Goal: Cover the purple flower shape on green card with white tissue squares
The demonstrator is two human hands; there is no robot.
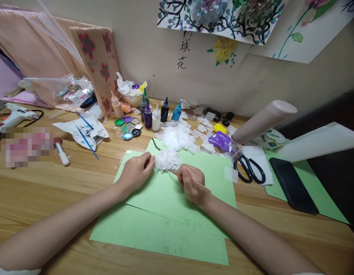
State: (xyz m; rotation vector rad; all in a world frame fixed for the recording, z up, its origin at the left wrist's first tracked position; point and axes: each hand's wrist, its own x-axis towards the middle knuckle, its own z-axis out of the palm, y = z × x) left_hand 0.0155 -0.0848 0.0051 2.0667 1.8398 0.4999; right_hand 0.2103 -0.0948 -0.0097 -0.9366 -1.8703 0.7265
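Observation:
A fluffy white ball of ruffled paper pieces [167, 159] sits on light green paper sheets [177, 206] in front of me. My left hand [138, 170] rests by its left edge, fingers curled and closed; whatever they pinch is hidden. A thin wooden stick [201, 186] is gripped in my right hand [192, 182], its narrow tip at the lower right side of the white ball. Loose squares of thin white paper [178, 135] lie heaped just behind the ball. A short dark painted line [155, 144] shows on the green paper to its upper left.
Paint bottles [156, 118] and small paint pots [127, 128] stand behind. Blue brushes [87, 141] lie left, near a glue gun [15, 114]. To the right are black-handled scissors [249, 169], a purple packet [221, 142], a roller [265, 120] and a phone [293, 186].

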